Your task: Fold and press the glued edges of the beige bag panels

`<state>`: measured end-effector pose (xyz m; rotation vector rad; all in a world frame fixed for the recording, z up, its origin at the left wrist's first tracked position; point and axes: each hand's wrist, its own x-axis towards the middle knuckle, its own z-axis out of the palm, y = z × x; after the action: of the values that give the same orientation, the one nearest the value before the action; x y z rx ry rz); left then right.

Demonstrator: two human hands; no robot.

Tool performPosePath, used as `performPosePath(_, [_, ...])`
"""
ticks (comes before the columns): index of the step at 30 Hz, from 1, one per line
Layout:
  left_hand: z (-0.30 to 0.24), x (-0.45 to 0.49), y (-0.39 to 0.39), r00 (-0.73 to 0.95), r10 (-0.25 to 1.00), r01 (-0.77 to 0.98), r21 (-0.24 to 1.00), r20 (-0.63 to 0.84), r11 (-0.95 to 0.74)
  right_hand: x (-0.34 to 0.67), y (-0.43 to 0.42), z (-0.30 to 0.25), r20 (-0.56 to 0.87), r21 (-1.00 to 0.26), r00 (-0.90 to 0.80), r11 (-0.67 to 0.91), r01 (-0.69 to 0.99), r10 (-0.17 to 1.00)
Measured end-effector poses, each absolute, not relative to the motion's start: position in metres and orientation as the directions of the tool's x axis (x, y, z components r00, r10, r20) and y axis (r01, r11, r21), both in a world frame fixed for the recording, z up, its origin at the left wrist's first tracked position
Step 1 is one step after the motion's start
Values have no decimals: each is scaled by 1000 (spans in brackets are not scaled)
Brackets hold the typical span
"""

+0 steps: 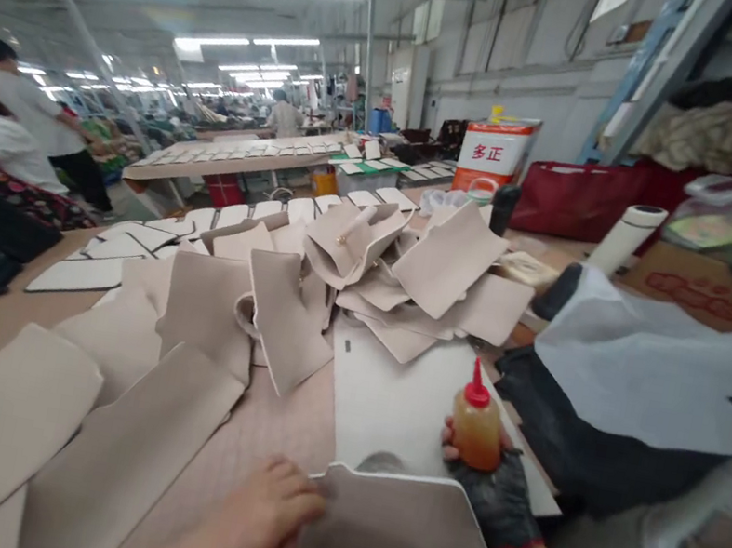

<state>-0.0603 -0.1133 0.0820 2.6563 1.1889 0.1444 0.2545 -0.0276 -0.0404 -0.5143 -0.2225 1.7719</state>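
A squeeze bottle with a red nozzle cap and amber liquid stands upright in my right hand. That hand wears a dark fingerless glove with a red cuff edge, its fingers wrapped round the bottle. My bare left hand, slightly blurred, has its fingers curled at the upper left corner of a taupe panel with a pale edge. The panel is in the near foreground and partly covers a white board on the table. Loose taupe pieces are heaped beyond and left of my hands.
White dark-edged pieces lie along the table's far left side. A red-and-white can, a dark red bag and a white bottle stand behind the heap. White sheeting lies over black material at right. Two people are at left.
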Motion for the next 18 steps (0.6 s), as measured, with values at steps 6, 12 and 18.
performPosePath(6, [29, 0, -105, 807, 583, 590, 94, -93, -802, 255, -31, -38, -159, -347, -317, -353, -869, 935])
performPosePath(12, [-34, -15, -117, 832, 546, 554, -180, 97, -813, 258, -31, -41, -140, -319, -353, -380, -868, 925])
performPosePath(18, [-31, -22, -120, 821, 519, 560, -158, 238, -813, 259, -29, -47, -127, -342, -352, -374, -862, 927])
